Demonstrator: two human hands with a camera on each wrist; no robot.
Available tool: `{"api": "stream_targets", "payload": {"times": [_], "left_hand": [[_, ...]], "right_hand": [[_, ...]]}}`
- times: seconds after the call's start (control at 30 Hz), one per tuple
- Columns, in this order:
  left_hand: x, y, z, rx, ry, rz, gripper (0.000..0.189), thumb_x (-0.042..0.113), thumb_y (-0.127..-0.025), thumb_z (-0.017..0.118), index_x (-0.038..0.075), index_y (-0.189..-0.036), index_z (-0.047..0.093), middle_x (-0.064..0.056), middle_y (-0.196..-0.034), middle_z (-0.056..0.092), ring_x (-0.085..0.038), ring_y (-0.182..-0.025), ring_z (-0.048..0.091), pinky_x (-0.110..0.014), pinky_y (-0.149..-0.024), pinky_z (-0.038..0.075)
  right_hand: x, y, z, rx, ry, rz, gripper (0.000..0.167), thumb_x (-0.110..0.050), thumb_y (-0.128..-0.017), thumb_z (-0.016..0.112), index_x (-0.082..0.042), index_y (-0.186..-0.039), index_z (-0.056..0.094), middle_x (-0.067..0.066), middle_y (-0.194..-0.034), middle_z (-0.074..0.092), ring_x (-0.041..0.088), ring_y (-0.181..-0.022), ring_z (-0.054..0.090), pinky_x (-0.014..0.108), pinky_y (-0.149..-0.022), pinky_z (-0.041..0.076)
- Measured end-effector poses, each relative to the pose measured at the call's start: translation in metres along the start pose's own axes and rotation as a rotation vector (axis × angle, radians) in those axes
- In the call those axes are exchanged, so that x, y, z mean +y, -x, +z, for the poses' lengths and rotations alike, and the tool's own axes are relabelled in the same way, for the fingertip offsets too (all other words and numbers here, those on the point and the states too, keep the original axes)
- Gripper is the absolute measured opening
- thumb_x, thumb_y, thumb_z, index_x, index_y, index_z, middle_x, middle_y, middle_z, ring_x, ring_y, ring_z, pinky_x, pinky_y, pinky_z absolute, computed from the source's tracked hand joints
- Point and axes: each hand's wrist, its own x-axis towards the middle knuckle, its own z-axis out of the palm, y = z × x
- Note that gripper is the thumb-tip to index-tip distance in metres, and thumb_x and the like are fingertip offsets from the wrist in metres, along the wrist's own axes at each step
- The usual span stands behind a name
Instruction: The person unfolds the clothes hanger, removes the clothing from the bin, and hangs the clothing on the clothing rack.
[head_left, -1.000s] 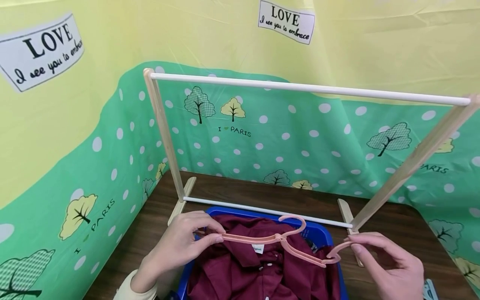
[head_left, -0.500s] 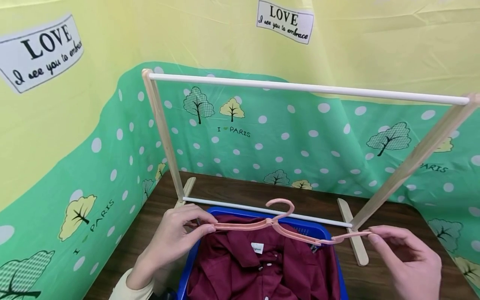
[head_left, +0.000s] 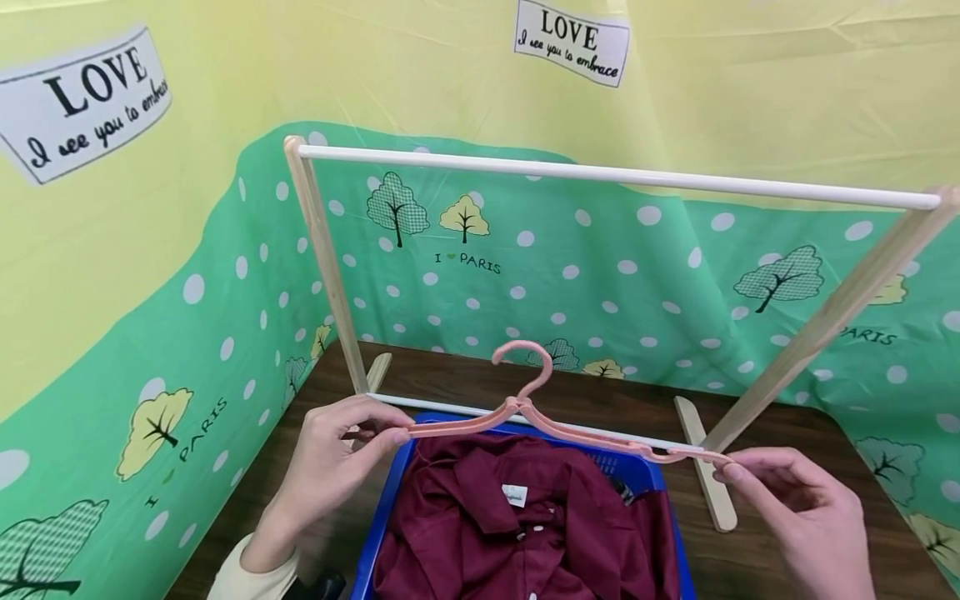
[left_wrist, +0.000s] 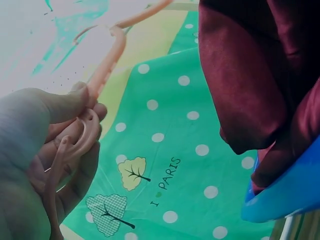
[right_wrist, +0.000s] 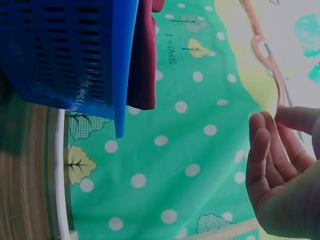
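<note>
A pink clothes hanger is stretched between both hands above a blue basket, its hook pointing up. My left hand pinches one arm's end between thumb and fingers; in the left wrist view, the hanger's curved end lies inside the palm. With thumb and fingertips my right hand pinches the other end, seen also as a thin pink strip in the right wrist view. A maroon button shirt with a white collar label fills the basket below, apart from the hanger.
A wooden rack with a white top rod stands behind the basket on the dark wood table. Its lower rod runs just behind the basket. A green and yellow printed cloth surrounds the table.
Both hands have raised the hanger away from the shirt and levelled it. Its hook has swung upright and shifted left. The shirt and basket stay in place.
</note>
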Motion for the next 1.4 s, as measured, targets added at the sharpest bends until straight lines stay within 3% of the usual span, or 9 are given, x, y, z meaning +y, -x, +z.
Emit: {"api": "stream_targets", "payload": {"times": [0.13, 0.63, 0.8, 0.97, 1.1, 1.27, 1.4], "left_hand": [[0.000, 0.001, 0.001, 0.016, 0.008, -0.005, 0.032, -0.009, -0.089, 0.088, 0.020, -0.101, 0.084, 0.006, -0.094, 0.079, -0.007, -0.074, 0.067, -0.020, -0.064, 0.058], [0.005, 0.001, 0.005, -0.001, -0.009, -0.011, 0.031, -0.005, -0.089, 0.090, 0.021, -0.104, 0.085, 0.007, -0.097, 0.080, -0.008, -0.078, 0.070, -0.023, -0.066, 0.061], [0.006, 0.003, 0.004, -0.020, -0.025, -0.051, 0.030, -0.002, -0.089, 0.091, 0.023, -0.104, 0.086, 0.010, -0.099, 0.080, -0.008, -0.080, 0.072, -0.024, -0.066, 0.062], [0.008, 0.007, 0.002, -0.043, -0.007, -0.057, 0.032, -0.003, -0.090, 0.089, 0.025, -0.104, 0.085, 0.007, -0.099, 0.081, -0.007, -0.080, 0.073, -0.024, -0.067, 0.063], [0.010, 0.002, 0.006, -0.087, 0.006, -0.030, 0.027, 0.000, -0.094, 0.087, 0.024, -0.105, 0.085, 0.008, -0.098, 0.080, -0.008, -0.082, 0.073, -0.024, -0.068, 0.063], [0.012, -0.009, 0.016, -0.129, -0.040, 0.038, 0.022, 0.004, -0.096, 0.086, 0.024, -0.107, 0.084, 0.012, -0.099, 0.080, -0.004, -0.082, 0.072, -0.021, -0.070, 0.061], [0.014, -0.015, 0.024, -0.124, -0.049, 0.076, 0.022, 0.004, -0.095, 0.087, 0.023, -0.105, 0.083, 0.012, -0.098, 0.080, -0.003, -0.081, 0.072, -0.020, -0.070, 0.061]], "right_hand": [[0.002, 0.001, 0.000, -0.030, 0.120, -0.033, 0.014, 0.005, -0.098, 0.081, 0.005, -0.112, 0.080, -0.004, -0.089, 0.082, 0.006, -0.077, 0.074, 0.019, -0.063, 0.056], [0.007, 0.001, 0.001, -0.028, 0.168, -0.081, 0.012, 0.007, -0.094, 0.085, 0.003, -0.105, 0.083, -0.012, -0.094, 0.082, 0.005, -0.073, 0.070, 0.021, -0.057, 0.050], [0.006, 0.002, 0.000, -0.027, 0.259, -0.164, 0.017, 0.005, -0.092, 0.088, -0.007, -0.103, 0.084, -0.018, -0.097, 0.081, -0.007, -0.086, 0.072, 0.010, -0.071, 0.053], [0.000, 0.009, 0.000, 0.020, 0.325, -0.266, 0.037, 0.010, -0.082, 0.093, -0.015, -0.108, 0.085, -0.024, -0.108, 0.076, -0.016, -0.103, 0.064, 0.003, -0.090, 0.044], [-0.015, 0.013, 0.002, 0.031, 0.328, -0.339, 0.051, 0.014, -0.075, 0.095, -0.017, -0.114, 0.085, -0.022, -0.114, 0.073, -0.015, -0.110, 0.061, 0.001, -0.096, 0.039], [-0.037, 0.014, 0.005, -0.071, 0.306, -0.377, 0.055, 0.014, -0.078, 0.094, -0.019, -0.121, 0.084, -0.015, -0.114, 0.076, -0.009, -0.108, 0.065, 0.004, -0.094, 0.043], [-0.049, 0.011, 0.013, -0.168, 0.243, -0.398, 0.056, 0.015, -0.082, 0.090, -0.017, -0.128, 0.082, -0.009, -0.115, 0.079, -0.002, -0.100, 0.069, 0.010, -0.084, 0.047]]}}
